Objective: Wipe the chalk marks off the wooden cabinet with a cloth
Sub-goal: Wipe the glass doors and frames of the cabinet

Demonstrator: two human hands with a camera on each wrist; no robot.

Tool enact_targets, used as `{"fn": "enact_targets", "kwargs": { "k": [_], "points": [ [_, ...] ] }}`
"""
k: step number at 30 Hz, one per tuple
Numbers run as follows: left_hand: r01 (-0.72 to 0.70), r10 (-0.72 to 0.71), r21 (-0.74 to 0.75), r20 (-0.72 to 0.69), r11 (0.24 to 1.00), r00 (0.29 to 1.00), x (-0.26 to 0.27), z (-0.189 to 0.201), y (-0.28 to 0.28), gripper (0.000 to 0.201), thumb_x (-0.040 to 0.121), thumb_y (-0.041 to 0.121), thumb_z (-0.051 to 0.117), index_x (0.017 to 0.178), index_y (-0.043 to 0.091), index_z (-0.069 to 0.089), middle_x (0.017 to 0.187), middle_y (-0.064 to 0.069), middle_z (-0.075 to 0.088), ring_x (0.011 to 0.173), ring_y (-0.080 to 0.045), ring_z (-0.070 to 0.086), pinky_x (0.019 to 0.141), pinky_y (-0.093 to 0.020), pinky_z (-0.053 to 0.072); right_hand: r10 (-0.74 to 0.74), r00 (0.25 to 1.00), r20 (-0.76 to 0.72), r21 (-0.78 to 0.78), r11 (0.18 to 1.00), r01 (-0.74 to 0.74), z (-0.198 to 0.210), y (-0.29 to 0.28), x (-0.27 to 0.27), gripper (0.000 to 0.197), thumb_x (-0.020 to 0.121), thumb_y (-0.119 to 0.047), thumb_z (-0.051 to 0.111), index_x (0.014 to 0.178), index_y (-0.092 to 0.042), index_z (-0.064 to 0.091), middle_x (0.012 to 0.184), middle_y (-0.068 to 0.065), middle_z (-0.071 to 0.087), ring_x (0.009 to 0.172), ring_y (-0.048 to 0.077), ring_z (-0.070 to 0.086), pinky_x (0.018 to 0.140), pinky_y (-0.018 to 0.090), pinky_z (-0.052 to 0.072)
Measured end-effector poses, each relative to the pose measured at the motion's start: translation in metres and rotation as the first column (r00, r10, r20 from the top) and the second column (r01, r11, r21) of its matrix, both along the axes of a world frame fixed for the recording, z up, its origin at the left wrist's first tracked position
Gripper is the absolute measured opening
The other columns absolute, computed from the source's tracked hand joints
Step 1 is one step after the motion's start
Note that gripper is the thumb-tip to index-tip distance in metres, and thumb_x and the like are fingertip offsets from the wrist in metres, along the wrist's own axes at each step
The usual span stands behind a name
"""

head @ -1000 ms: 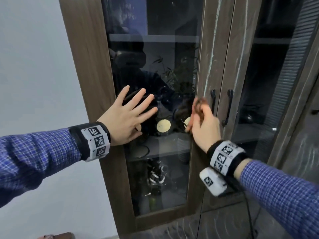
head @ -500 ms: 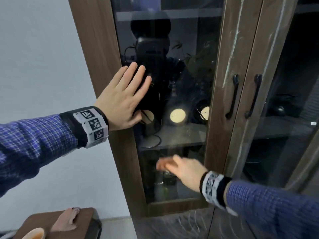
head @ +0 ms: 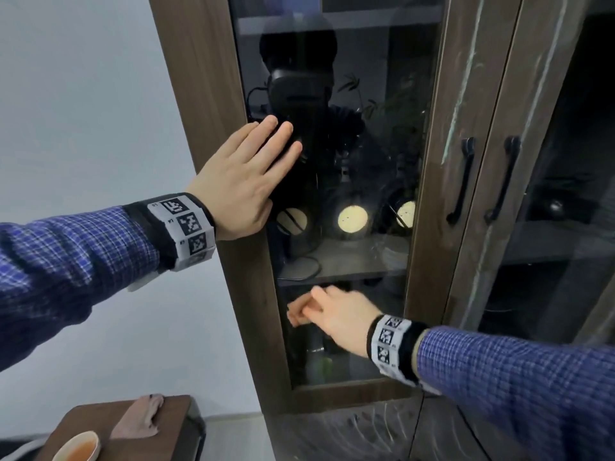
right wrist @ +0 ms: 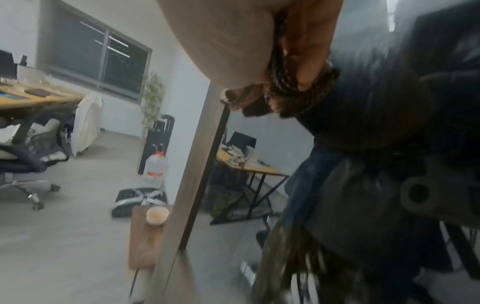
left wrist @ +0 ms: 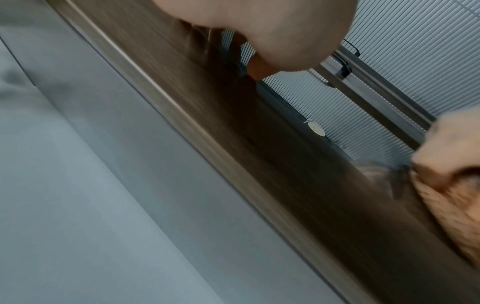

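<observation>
— The left hand (head: pixel 239 181), was it still flat?
— Yes. In the head view its straight fingers pressed the cabinet (head: pixel 213 94) glass (head: pixel 366 54) at ten o'clock, as before. The right hand (head: pixel 336 319) had dropped from the handles (head: pixel 462 181) to six o'clock, curled round the cloth (head: pixel 294 316).
— The chalk marks (head: pixel 464 81)?
— Pale upright streaks on dark wood grain at one o'clock, well apart from the cloth.
— Left wrist view?
— Blurred wood, with peach ribbed cloth at four o'clock.
— Right wrist view?
— Knitted folds bunched under the fingers, so I couldn't tell its long axis.
</observation>
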State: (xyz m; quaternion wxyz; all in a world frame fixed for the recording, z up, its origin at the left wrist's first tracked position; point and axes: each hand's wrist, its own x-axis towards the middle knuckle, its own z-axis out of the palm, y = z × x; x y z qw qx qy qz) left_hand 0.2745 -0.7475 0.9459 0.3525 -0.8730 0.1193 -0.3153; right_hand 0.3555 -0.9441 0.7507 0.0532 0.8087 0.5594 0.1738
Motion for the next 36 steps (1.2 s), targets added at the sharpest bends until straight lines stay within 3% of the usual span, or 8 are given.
{"fn": "enact_targets", "kwargs": {
  "k": [4,8,14,19,22,25,29,36],
  "points": [
    [0.097,-0.099,-0.1,-0.019,0.99,0.995,-0.003,0.007,0.0,0.083,0.075,0.026,0.04,0.151,-0.007,0.033,0.153,-0.029,0.038,0.143,-0.046,0.034,0.119,-0.054,0.026,-0.053,0.979,0.198,0.499,0.865,-0.054,0.102,0.019,0.011,0.036,0.086,-0.014,0.062,0.12,-0.024,0.059,0.106,0.009,0.053,0.078,0.028,0.057,0.046,0.032,0.045],
    [0.172,-0.179,-0.239,-0.01,0.956,0.984,-0.006,0.01,-0.007,0.08,0.078,0.025,0.04,0.15,-0.009,0.031,0.146,-0.028,0.047,0.138,-0.046,0.041,0.116,-0.052,0.033,-0.057,0.971,0.232,0.348,0.937,-0.028,0.09,0.035,-0.001,0.038,0.078,-0.012,0.05,0.114,-0.019,0.062,0.103,0.01,0.045,0.074,0.029,0.053,0.042,0.028,0.026],
    [0.13,-0.14,-0.212,-0.033,0.968,0.99,-0.007,0.006,-0.01,0.083,0.077,0.026,0.037,0.152,-0.009,0.028,0.15,-0.029,0.041,0.14,-0.047,0.036,0.119,-0.054,0.03,0.001,0.999,0.047,-0.067,0.998,0.002,0.001,-0.003,-0.004,0.043,0.085,-0.013,0.061,0.127,-0.016,0.055,0.122,0.012,0.048,0.094,0.031,0.056,0.059,0.04,0.051],
    [0.134,-0.132,-0.196,0.02,0.972,0.991,-0.001,0.008,-0.02,0.086,0.076,0.027,0.041,0.151,-0.011,0.025,0.138,-0.03,0.048,0.128,-0.047,0.043,0.12,-0.053,0.025,-0.052,0.948,0.315,0.321,0.945,-0.055,0.119,-0.047,0.052,0.049,0.091,-0.071,0.028,0.115,-0.036,0.052,0.103,-0.008,0.055,0.086,0.015,0.057,0.068,0.031,0.044],
    [0.145,-0.136,-0.22,0.053,0.965,0.989,0.008,0.015,-0.032,0.087,0.075,0.028,0.041,0.15,-0.014,0.023,0.125,-0.031,0.051,0.117,-0.047,0.047,0.117,-0.055,0.029,-0.17,0.938,0.301,0.477,0.879,0.006,0.162,-0.083,0.069,0.052,0.092,-0.062,0.02,0.119,-0.037,0.056,0.106,-0.018,0.051,0.09,0.009,0.055,0.07,0.025,0.039],
    [0.142,-0.133,-0.226,0.053,0.964,0.99,0.015,0.015,-0.04,0.087,0.074,0.028,0.04,0.148,-0.016,0.025,0.12,-0.031,0.052,0.112,-0.047,0.048,0.11,-0.055,0.036,-0.111,0.961,0.254,0.435,0.9,-0.011,0.098,-0.088,0.062,0.015,0.096,-0.044,0.05,0.108,-0.039,0.058,0.097,-0.016,0.057,0.084,0.007,0.059,0.065,0.022,0.047],
    [0.158,-0.155,-0.201,0.031,0.967,0.987,0.018,0.01,-0.032,0.087,0.072,0.027,0.043,0.146,-0.017,0.029,0.12,-0.032,0.053,0.117,-0.049,0.047,0.113,-0.054,0.034,0.125,0.963,0.24,0.109,0.982,-0.155,0.011,-0.093,0.057,0.03,0.082,-0.011,0.063,0.108,-0.026,0.062,0.105,-0.003,0.051,0.091,0.011,0.05,0.064,0.022,0.049],
    [0.326,-0.294,-0.368,0.141,0.871,0.945,0.012,0.018,-0.029,0.075,0.07,0.024,0.048,0.135,-0.013,0.042,0.116,-0.028,0.055,0.111,-0.042,0.047,0.099,-0.04,0.036,-0.112,0.907,0.407,0.592,0.788,-0.168,0.215,-0.037,0.054,0.06,0.098,-0.063,0.017,0.116,-0.022,0.058,0.096,-0.003,0.054,0.085,0.021,0.056,0.064,0.032,0.039]
  ]
}}
